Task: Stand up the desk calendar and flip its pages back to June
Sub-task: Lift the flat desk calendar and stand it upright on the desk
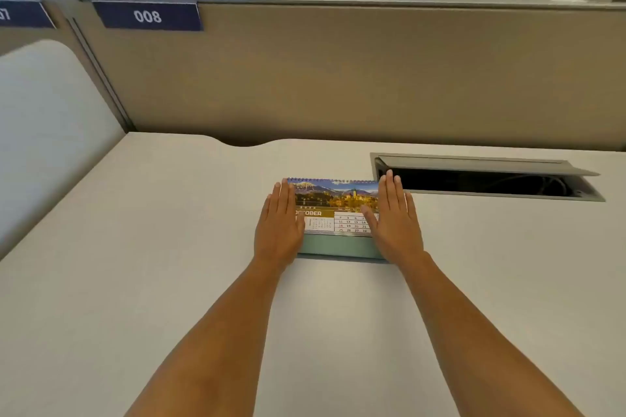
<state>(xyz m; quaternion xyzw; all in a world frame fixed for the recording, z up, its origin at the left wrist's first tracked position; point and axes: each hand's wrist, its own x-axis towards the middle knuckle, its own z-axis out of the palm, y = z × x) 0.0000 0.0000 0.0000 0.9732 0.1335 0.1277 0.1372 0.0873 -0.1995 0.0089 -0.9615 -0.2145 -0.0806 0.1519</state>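
The desk calendar (335,210) sits on the white desk (169,247), showing an October page with a mountain town photo and a blue spiral binding along its far edge. A pale green base strip shows along its near edge. Whether it lies flat or leans is hard to tell. My left hand (279,230) lies flat with fingers extended over the calendar's left end. My right hand (394,220) lies flat over its right end, thumb on the date grid. Neither hand curls around anything.
An open cable hatch (487,179) with a raised lid sits in the desk just right of the calendar. A beige partition (338,78) with a "008" label (147,16) runs along the back. A white side panel (44,132) stands at the left.
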